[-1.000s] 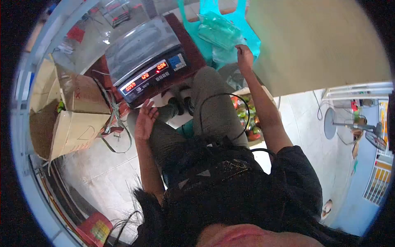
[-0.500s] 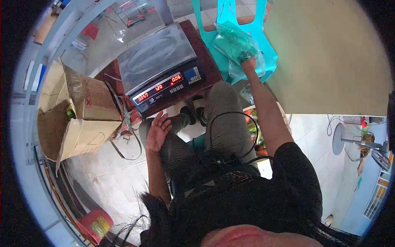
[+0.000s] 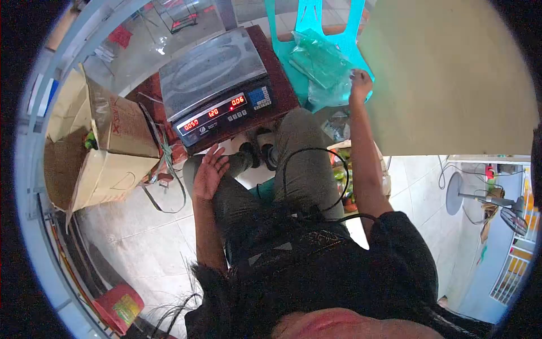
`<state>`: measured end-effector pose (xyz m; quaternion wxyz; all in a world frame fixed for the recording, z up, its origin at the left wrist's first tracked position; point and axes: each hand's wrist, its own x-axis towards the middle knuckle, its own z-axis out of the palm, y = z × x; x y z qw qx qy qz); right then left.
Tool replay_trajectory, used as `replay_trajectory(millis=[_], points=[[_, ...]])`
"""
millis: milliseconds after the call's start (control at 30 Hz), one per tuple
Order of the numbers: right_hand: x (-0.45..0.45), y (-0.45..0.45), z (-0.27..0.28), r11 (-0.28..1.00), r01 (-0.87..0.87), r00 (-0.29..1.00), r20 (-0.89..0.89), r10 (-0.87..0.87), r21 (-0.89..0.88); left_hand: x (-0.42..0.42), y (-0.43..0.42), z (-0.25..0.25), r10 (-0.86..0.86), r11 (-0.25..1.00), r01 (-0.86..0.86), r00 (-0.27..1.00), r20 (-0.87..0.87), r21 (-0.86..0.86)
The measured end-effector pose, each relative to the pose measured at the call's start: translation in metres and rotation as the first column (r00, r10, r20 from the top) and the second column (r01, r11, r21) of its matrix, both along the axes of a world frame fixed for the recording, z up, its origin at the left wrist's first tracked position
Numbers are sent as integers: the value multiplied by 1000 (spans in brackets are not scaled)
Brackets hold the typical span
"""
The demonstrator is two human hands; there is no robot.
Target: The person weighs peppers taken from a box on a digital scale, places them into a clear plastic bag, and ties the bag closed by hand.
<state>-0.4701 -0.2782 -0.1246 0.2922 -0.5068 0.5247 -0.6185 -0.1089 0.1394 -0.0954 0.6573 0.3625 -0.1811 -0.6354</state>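
Note:
My right hand (image 3: 361,86) is beside the clear plastic bag (image 3: 323,63) on the turquoise plastic chair (image 3: 293,70). Its fingers are curled together, and what they hold, if anything, is too small to make out. Green contents show through the bag's film. Palm up, my left hand (image 3: 210,174) rests by my thigh with its fingers apart and nothing in it. In front of my knees stands a digital scale (image 3: 212,79) with a bare metal pan and lit red digits.
An open cardboard box (image 3: 121,133) is at the left, with loose straps beside it. A dark red table (image 3: 282,85) carries the scale. At the right is a large beige board (image 3: 451,73). A box of colourful packets (image 3: 344,175) sits by my right leg. Farther off is a fan (image 3: 511,217).
My right hand has come out of the plastic bag and moved right, toward the chair's edge. The bag lies flatter. My left hand stays open by my thigh.

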Motion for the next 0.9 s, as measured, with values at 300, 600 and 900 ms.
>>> replay_trajectory(millis=[300,600,900], points=[[43,96,140,933,-313,887,295,355,-179,-2,1,3,4,1000,-3,1000,28,-28],[67,131,262,795,-541,777,196,597,-276,-11,10,9,-6,998,15,991,133,-68],[126,289,197,141,-988,97,-452,887,65,-75,-37,124,-134,970,64,947,-293,-235]])
